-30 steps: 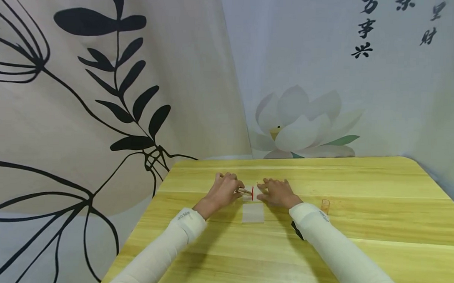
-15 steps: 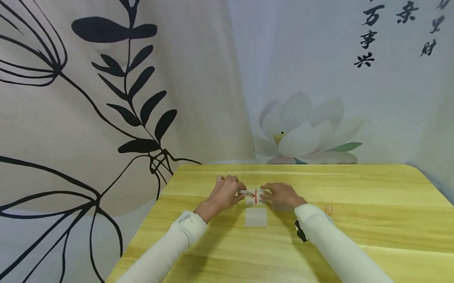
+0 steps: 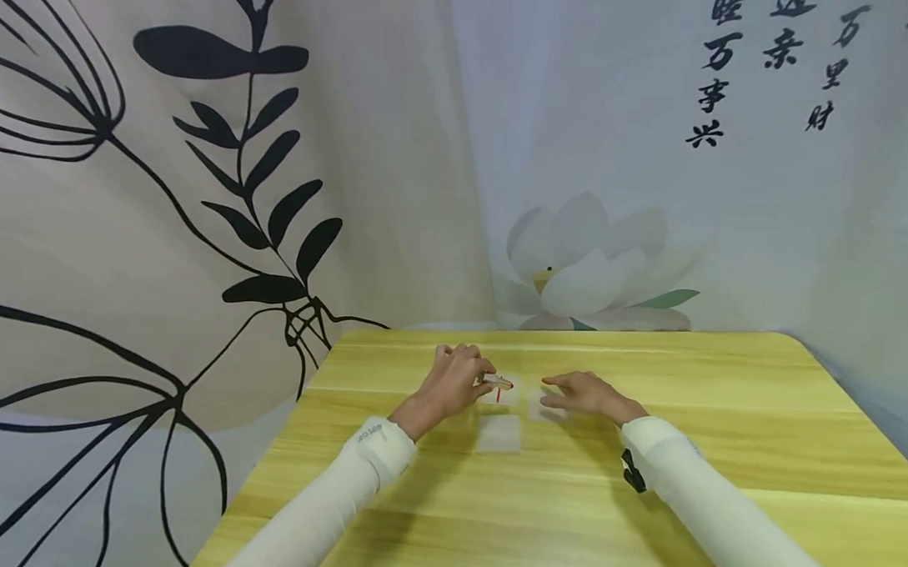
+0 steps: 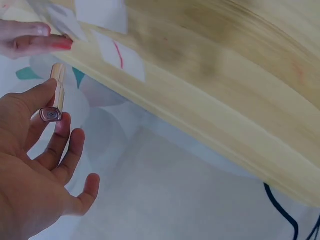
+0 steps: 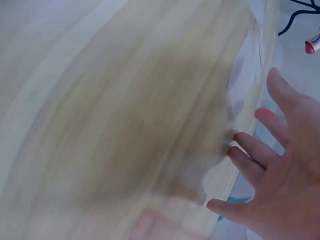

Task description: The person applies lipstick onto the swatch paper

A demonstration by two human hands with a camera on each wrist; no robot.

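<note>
In the head view my left hand (image 3: 454, 382) pinches a lipstick (image 3: 500, 383) between thumb and fingers, its red tip pointing right. The left wrist view shows the lipstick's shiny base end (image 4: 51, 115) towards the camera. Just below it in the head view lies a white paper square with a red line (image 3: 498, 395). My right hand (image 3: 589, 394) is to the right, fingers loosely spread over another pale square (image 3: 545, 408). Its index fingertip (image 5: 265, 114) has a red smear. A blank white square (image 3: 499, 434) lies nearer to me.
A light wood table (image 3: 566, 521) extends around the papers, with a patterned curtain (image 3: 397, 190) behind its far edge. A black strap piece (image 3: 633, 471) hangs at my right cuff. A blurred reddish see-through shape (image 5: 145, 225) is low in the right wrist view.
My right hand has drawn away to the right from the red-lined paper, exposing the pale square beside it. The lipstick tip has shifted off the line's middle towards its far end.
</note>
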